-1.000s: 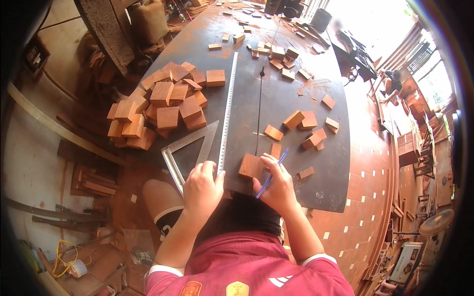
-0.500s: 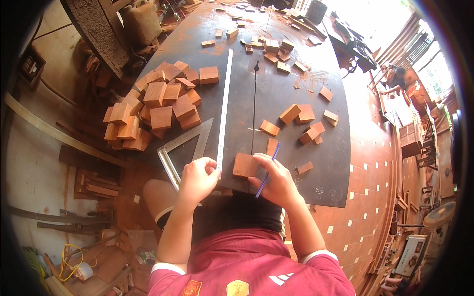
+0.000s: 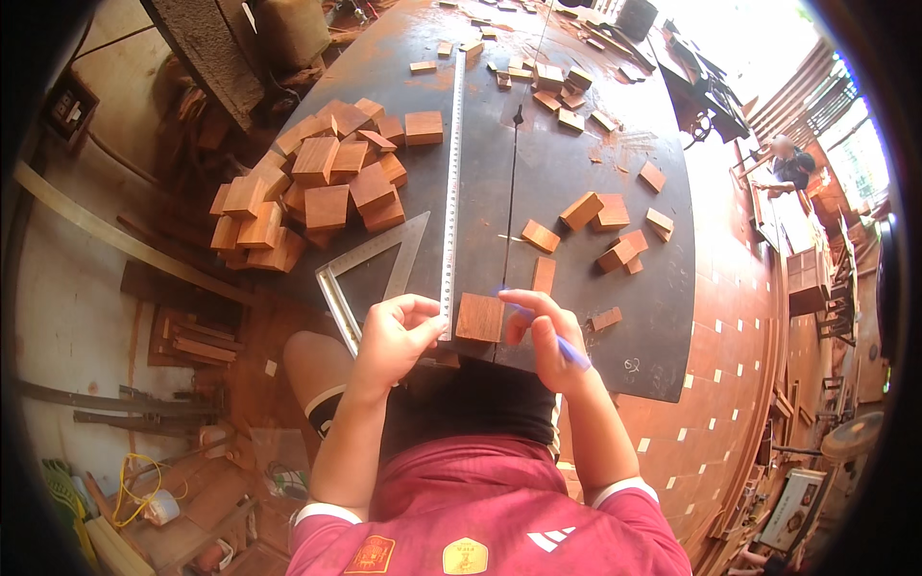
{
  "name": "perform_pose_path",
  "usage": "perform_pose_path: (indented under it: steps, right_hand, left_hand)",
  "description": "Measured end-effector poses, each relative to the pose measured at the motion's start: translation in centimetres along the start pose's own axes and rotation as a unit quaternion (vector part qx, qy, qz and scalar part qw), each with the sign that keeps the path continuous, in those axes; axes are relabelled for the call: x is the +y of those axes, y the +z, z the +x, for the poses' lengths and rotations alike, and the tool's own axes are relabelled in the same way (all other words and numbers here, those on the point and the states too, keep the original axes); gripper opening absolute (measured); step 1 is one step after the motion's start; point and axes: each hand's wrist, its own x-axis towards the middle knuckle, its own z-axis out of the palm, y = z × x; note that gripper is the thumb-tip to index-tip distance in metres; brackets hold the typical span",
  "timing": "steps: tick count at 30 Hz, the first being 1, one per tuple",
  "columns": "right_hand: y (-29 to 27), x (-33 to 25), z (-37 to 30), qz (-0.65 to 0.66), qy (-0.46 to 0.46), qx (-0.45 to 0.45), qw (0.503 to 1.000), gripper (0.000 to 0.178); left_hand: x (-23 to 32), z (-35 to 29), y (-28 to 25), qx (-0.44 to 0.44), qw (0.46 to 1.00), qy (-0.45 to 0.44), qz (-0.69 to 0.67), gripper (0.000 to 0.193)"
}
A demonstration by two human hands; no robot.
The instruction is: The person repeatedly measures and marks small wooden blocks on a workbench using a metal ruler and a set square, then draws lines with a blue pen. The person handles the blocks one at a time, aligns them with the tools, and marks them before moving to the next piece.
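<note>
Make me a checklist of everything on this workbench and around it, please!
Surface: dark workbench, dusty, with a slot running down its middle.
Job's things: wooden block at the near edge; long steel ruler beside it; blue pen.
Clutter: pile of wooden blocks on the left; loose blocks on the right; metal triangle square.
Grips: left hand pinches the ruler's near end; right hand holds the pen against the block.
Cables: yellow cord on the floor, lower left.
Surroundings: tiled floor, planks, another person far right.
</note>
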Motion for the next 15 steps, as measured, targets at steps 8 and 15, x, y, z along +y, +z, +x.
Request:
perform_pose_path:
  steps: [8,15]
  right_hand:
    - [0.5,1.3,2.7,0.195,0.122,-0.050,0.972,0.017]
    - [1.5,1.6,3.8,0.083,0.149,-0.083,0.982,0.015]
  left_hand:
    - [-0.6,0.0,0.5,0.014,1.000,0.014,0.023,0.017]
    - [-0.9,0.1,0.7,0.012,0.999,0.039,0.030,0.017]
